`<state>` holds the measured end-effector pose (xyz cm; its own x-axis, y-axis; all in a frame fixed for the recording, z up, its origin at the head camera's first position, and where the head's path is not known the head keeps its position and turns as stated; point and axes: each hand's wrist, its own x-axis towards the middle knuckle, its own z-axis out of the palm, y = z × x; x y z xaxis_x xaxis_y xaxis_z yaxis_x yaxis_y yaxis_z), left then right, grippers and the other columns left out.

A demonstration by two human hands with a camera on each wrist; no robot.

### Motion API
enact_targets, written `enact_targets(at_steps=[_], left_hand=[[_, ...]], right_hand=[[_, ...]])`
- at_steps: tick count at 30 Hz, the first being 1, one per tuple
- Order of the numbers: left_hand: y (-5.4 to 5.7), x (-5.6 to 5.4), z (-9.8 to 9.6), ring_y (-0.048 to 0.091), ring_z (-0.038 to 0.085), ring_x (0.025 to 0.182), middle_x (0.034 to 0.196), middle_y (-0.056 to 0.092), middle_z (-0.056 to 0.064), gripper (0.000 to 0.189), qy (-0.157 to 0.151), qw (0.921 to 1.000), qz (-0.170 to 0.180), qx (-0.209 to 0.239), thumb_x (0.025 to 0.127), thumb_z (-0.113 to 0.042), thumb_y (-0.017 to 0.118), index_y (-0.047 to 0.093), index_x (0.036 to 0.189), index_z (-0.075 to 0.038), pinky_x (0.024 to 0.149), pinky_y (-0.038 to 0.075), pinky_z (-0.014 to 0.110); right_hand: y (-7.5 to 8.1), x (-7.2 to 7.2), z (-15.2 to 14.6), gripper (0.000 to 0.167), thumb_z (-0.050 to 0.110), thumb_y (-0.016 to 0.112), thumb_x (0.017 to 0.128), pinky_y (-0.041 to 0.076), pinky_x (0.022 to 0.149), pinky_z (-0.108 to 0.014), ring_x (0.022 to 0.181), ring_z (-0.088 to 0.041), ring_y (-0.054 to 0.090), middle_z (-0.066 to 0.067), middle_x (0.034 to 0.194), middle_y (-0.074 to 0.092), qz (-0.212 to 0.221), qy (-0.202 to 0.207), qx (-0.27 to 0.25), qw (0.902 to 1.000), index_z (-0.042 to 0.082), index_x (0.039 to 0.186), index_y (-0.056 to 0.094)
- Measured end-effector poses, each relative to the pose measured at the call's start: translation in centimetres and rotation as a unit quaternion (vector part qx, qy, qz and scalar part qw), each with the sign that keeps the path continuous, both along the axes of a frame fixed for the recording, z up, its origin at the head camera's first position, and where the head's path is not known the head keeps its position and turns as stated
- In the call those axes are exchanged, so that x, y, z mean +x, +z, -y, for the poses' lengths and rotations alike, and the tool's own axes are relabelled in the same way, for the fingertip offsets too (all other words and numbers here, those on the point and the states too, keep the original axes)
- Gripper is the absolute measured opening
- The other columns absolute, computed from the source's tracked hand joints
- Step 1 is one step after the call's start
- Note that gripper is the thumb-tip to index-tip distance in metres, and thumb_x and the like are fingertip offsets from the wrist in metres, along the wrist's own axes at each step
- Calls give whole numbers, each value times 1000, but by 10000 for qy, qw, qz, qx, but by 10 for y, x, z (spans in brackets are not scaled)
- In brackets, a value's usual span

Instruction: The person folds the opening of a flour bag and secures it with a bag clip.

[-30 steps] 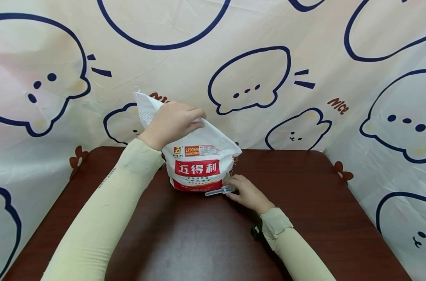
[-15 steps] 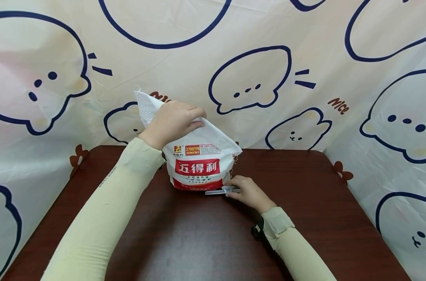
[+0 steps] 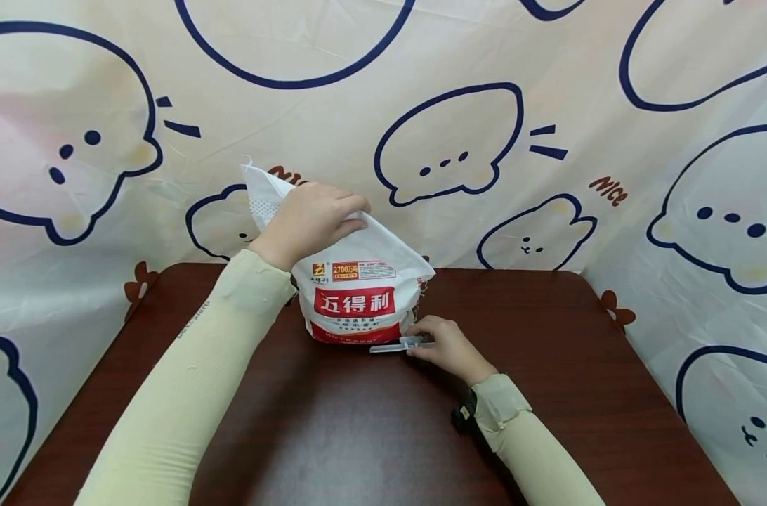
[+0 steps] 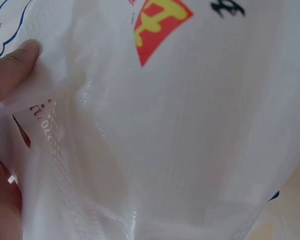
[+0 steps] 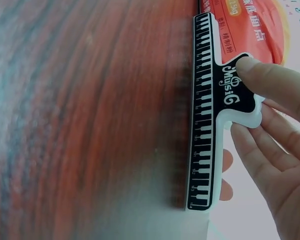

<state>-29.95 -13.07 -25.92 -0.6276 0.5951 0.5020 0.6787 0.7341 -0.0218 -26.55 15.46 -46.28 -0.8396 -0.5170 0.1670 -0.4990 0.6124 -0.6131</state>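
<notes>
A white flour bag [image 3: 358, 246] with red printed labels stands on the table, its top corner rising to the left. My left hand [image 3: 314, 218] grips the bag's upper part; in the left wrist view the thumb [image 4: 17, 65] lies on the white plastic near its punched edge. Low by the bag's right corner, my right hand [image 3: 449, 348] pinches a long clip [image 3: 386, 348]. The right wrist view shows piano keys and the word "Music" on this clip [image 5: 202, 110]. Thumb [image 5: 270, 82] and fingers take it by its handle, and its long bar lies alongside the tabletop.
A dark brown wooden table [image 3: 339, 436] carries the bag. Behind and beside it hangs a pale cloth [image 3: 447, 42] with blue-outlined cartoon figures. A black device [image 3: 464, 414] sits at my right wrist.
The clip has turned a little in my right hand, and that hand has shifted slightly to the right. My left hand and the bag look the same.
</notes>
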Motion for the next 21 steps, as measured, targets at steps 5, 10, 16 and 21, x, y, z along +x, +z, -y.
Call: enact_targets(at_steps=[5,10,16,21], left_hand=[[0,-1,-1,72,27,96,107,76,9,26,50,10000,50,-21,94,-25,75,73,115,-12,94,54,46],[0,-1,-1,73,28,96,107,76,9,26,52,10000,75,-16,93,-25,75,73,116,-12,95,54,46],[0,-3,-1,72,27,96,107,76,8,25,26,10000,68,4,94,-25,75,73,115,-12,95,54,46],[0,-2,-1,73,28,96,108,76,9,26,86,9999,111,0,93,-25,75,73,116,-13,95,54,46]], right_hand=[[1,1,-1,25,9,84,83,58,85,-37,92,-16,63,0,102,69,121,-93,-91,9998,10,107,77],[1,1,0,26,8,83,84,59,83,-38,89,-18,63,-2,100,70,44,-128,-63,9999,8,110,77],[1,3,-2,27,10,83,84,59,82,-38,88,-20,64,-3,100,70,-88,-78,-76,9999,7,111,77],[2,5,-4,26,11,82,85,58,79,-33,86,-19,63,-2,99,70,-154,8,-91,9998,7,110,77]])
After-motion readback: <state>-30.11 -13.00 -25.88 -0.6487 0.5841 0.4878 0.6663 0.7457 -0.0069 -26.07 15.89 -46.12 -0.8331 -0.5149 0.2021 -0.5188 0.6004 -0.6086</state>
